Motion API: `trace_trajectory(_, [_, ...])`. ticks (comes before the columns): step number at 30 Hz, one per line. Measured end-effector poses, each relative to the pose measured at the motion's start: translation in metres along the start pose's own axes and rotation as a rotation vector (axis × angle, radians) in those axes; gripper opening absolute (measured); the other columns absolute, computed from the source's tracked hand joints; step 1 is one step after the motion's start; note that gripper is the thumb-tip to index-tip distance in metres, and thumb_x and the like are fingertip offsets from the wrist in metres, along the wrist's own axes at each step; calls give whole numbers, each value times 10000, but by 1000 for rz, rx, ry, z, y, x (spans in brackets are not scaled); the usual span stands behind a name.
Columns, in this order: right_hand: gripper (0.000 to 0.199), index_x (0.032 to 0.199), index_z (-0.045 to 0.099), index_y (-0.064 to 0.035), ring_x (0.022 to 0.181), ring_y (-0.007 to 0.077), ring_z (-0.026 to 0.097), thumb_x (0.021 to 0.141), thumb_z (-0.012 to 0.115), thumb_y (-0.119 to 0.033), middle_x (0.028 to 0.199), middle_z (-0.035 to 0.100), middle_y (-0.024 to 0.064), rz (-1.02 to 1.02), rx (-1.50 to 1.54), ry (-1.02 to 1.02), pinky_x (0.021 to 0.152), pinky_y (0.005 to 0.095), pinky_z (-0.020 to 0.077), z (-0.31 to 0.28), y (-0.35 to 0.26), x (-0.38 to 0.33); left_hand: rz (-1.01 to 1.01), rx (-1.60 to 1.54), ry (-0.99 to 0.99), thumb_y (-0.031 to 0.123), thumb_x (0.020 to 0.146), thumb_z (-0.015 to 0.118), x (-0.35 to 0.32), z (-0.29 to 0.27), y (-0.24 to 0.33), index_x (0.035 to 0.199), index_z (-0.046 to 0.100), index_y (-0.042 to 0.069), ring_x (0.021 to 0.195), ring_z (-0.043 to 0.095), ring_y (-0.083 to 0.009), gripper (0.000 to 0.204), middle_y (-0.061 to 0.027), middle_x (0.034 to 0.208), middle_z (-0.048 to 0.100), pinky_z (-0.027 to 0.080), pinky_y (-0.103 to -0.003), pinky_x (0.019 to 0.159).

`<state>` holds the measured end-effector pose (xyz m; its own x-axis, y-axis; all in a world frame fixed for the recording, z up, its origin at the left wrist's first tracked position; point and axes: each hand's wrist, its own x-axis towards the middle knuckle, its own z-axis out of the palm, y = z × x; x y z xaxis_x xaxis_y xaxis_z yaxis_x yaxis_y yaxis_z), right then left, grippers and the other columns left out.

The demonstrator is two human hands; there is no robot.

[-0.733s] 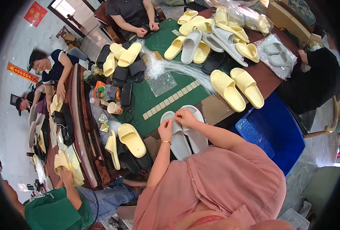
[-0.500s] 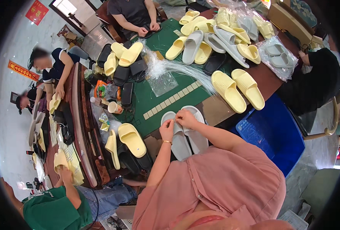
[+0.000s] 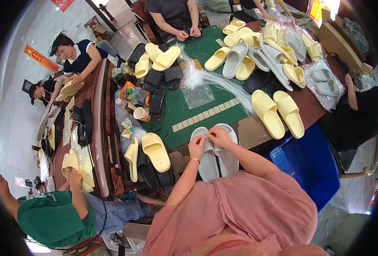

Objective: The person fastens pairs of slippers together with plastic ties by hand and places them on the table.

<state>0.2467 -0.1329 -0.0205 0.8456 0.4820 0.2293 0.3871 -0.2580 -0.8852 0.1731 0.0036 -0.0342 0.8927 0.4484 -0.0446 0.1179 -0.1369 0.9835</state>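
Left hand point(image 3: 196, 147) and right hand point(image 3: 219, 137) nearly meet over the grey slippers point(image 3: 208, 164) at the near edge of the bench point(image 3: 313, 114), fingertips pinched together — on what, if anything, I cannot tell.

hands point(image 3: 196, 147): close together over grey slippers point(image 3: 228, 161) | blue bin point(image 3: 325, 173): beside table point(image 3: 312, 112)

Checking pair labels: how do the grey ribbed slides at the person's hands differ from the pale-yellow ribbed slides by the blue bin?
Colour: grey ribbed slides versus pale-yellow ribbed slides.
Position: grey pair lower and left in view; yellow pair higher and right.
Visibility: left hand and right hand partly cover the grey pair; yellow pair is uncovered.
Shared: ribbed straps.
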Motion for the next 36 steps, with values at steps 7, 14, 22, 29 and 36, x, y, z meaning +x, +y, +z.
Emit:
trace_trajectory(7, [95,693,596,-41,718,284,538,705,596,-135,701,604,98,50,67,8,661,379,439,4,5,-1,37,72,6,152,810,649,-3,1,9,879,664,-6,695,562,-59,174,-10,772,655,460,-219,634])
trace_trajectory(14, [86,721,597,-32,682,236,553,721,596,-118,685,594,100,130,169,-10,626,341,449,1,7,1,27,72,-15,152,818,641,-2,3,7,886,662,-13,693,566,-64,179,-18,782,660,462,-218,638])
trace_trajectory(22, [133,752,589,-11,618,189,559,764,587,-143,680,589,110,169,208,-88,570,317,440,4,5,2,-8,-21,-30,128,829,625,-3,-2,2,913,643,-28,715,577,-73,178,-28,803,656,465,-218,660])
trace_trajectory(29, [116,752,580,-4,605,166,537,764,569,-119,662,570,92,145,175,-108,554,310,431,5,5,2,21,-8,-20,116,820,630,-2,-1,-2,898,650,-13,712,576,-70,153,-17,790,655,463,-213,655])
trace_trajectory(36, [95,748,572,-7,616,145,520,766,562,-100,682,553,69,210,243,-146,560,299,423,4,9,2,21,30,-4,134,813,641,-4,3,6,883,658,-10,699,576,-70,162,-17,783,657,465,-216,647])
